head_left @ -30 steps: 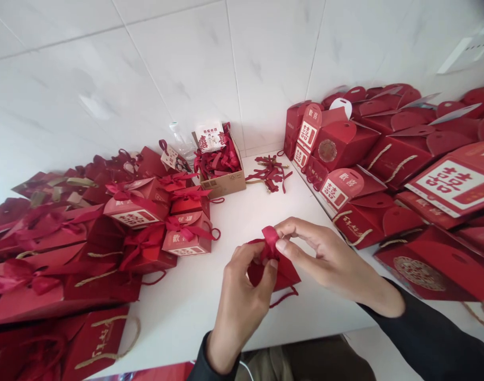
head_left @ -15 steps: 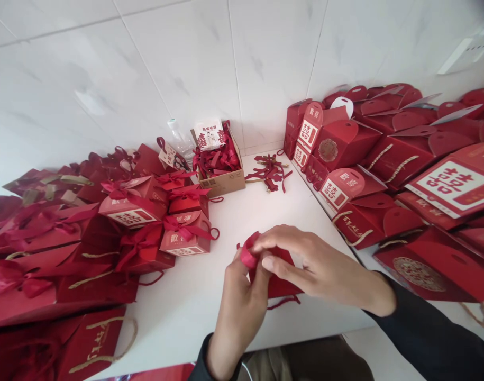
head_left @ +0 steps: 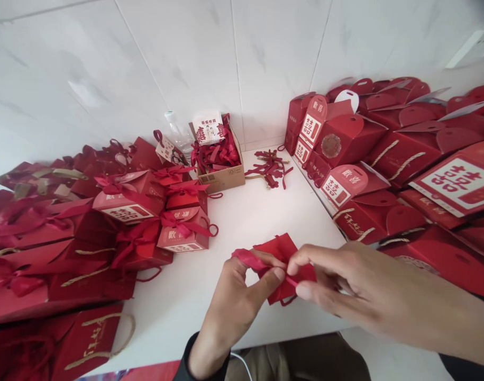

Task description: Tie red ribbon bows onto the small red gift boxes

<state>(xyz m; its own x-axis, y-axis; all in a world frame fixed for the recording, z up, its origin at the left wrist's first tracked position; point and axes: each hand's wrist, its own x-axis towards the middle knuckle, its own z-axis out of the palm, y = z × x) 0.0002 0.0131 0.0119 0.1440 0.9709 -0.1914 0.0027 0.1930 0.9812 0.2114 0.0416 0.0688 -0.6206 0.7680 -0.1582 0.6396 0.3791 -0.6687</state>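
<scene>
A small red gift box (head_left: 276, 245) sits on the white table in front of me, its top partly covered by my hands. Above it, my left hand (head_left: 242, 301) pinches a pinkish-red ribbon (head_left: 247, 258) between thumb and forefinger, with one loop of it lying over the fingers. My right hand (head_left: 353, 280) comes in from the right and has its thumb and forefinger closed on another stretch of the same ribbon, close to the left fingertips. Whether the ribbon is knotted there is hidden by the fingers.
Ribbon-tied red boxes (head_left: 184, 230) crowd the table's left side. At the back stand a cardboard box (head_left: 221, 179) of ribbons, a clear plastic bottle (head_left: 179, 132) and a heap of dark red ribbon pieces (head_left: 270, 169). Stacked red boxes (head_left: 355, 143) without bows fill the right.
My right hand has drawn to the right and lower, pulling the ribbon along. The left hand has turned slightly, and more of the small box's top now shows.
</scene>
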